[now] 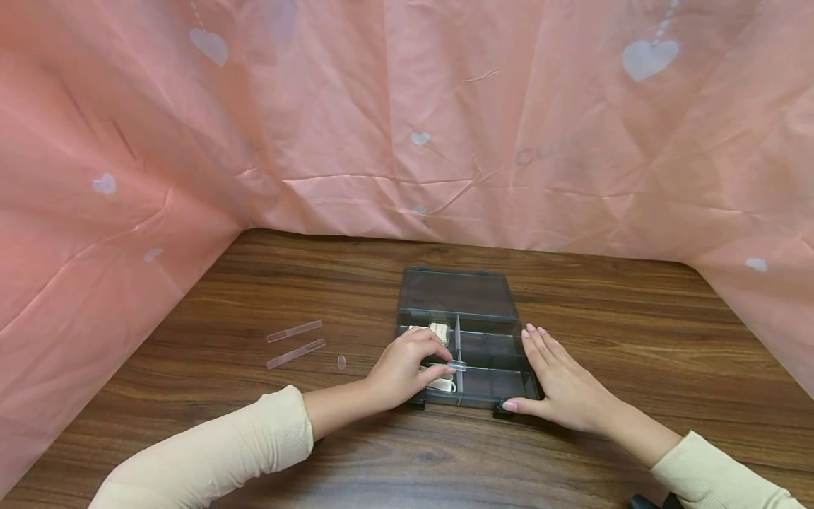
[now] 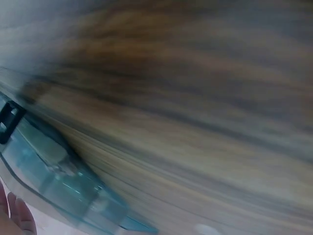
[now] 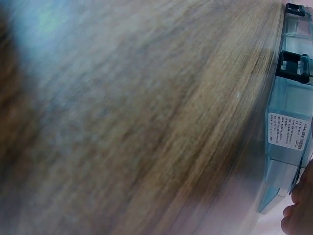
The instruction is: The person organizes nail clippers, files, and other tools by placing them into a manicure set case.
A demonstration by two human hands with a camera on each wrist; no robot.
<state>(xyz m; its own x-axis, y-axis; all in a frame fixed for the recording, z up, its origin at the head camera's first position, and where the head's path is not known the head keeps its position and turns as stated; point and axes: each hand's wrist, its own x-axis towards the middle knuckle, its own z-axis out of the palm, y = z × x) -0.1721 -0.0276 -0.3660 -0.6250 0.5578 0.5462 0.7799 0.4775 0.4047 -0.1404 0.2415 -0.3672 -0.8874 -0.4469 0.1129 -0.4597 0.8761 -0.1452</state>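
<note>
A dark translucent compartment box (image 1: 492, 384) lies on the table with its lid (image 1: 454, 291) swung back. My left hand (image 1: 403, 364) is over the left compartments, thumb and index finger pinching a small clear plastic piece (image 1: 458, 365) close to the lengthwise divider. Cream-coloured small items (image 1: 439, 331) sit in the left compartments, partly hidden under that hand. My right hand (image 1: 566, 385) rests along the box's right side, fingers straight, its thumb by a black front latch (image 1: 502, 408). In the right wrist view, a white printed label (image 3: 287, 131) shows on the box wall.
Two clear strips (image 1: 295, 331) lie left of the box on the wooden table (image 1: 356, 276). A small clear oval piece (image 1: 341, 362) is nearer the left forearm. Pink cloth (image 1: 445, 155) with hearts hangs around the table's back and sides. A dark object (image 1: 642, 502) shows by the right sleeve.
</note>
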